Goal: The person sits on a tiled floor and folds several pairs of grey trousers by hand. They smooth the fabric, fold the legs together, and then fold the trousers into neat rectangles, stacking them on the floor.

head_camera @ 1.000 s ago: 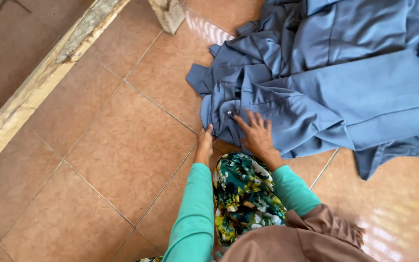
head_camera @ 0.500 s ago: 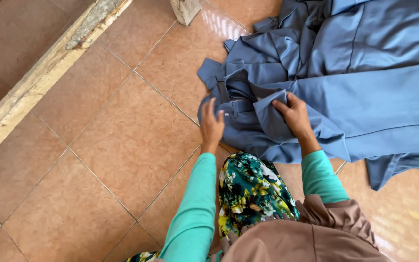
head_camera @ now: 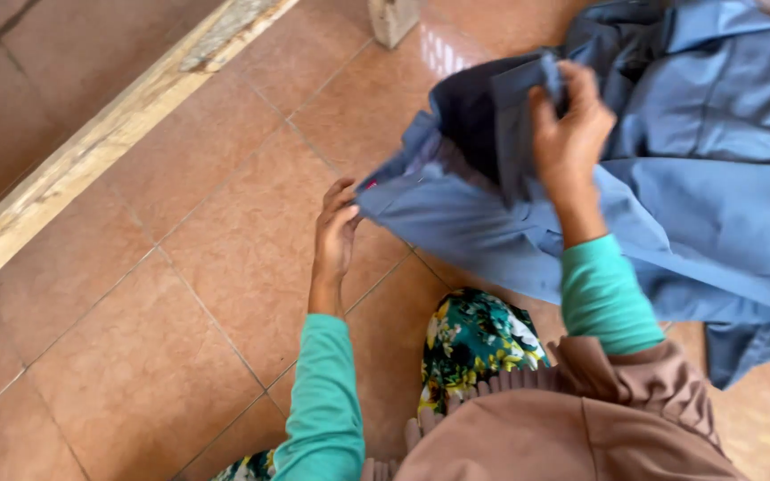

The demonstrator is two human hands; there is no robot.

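- Nearest the camera, a brown ruffled cloth (head_camera: 572,428) hangs at the person's chest over a floral green garment (head_camera: 474,338). Teal sleeves run out from there to both hands.
- The left hand (head_camera: 335,233) sits low over the tiled floor (head_camera: 135,338), fingers curled, pinching the near-left corner of the blue garment (head_camera: 715,205) between thumb and fingertips.
- The right hand (head_camera: 570,134) is raised farther off and to the right, closed around a folded edge of the same cloth, which bunches up out of the fist.
- Between the two hands the blue garment sags in a soft span and its darker inside shows. The rest lies spread and creased on the tiles to the right, running out past the far right edge of view.
- The cloth looks light and limp. It drapes, wrinkles and holds no shape of its own, so it likely follows wherever a hand pulls it.
- It seems smooth rather than slippery, and nothing about it looks fragile. A seam, hem or corner appears the surest place to grip, since a double layer there gives the fingers more to pinch.
- Farther off on the left, a weathered wooden beam (head_camera: 118,134) crosses the floor diagonally.
- At the far top edge stands the foot of a pale block (head_camera: 392,20).
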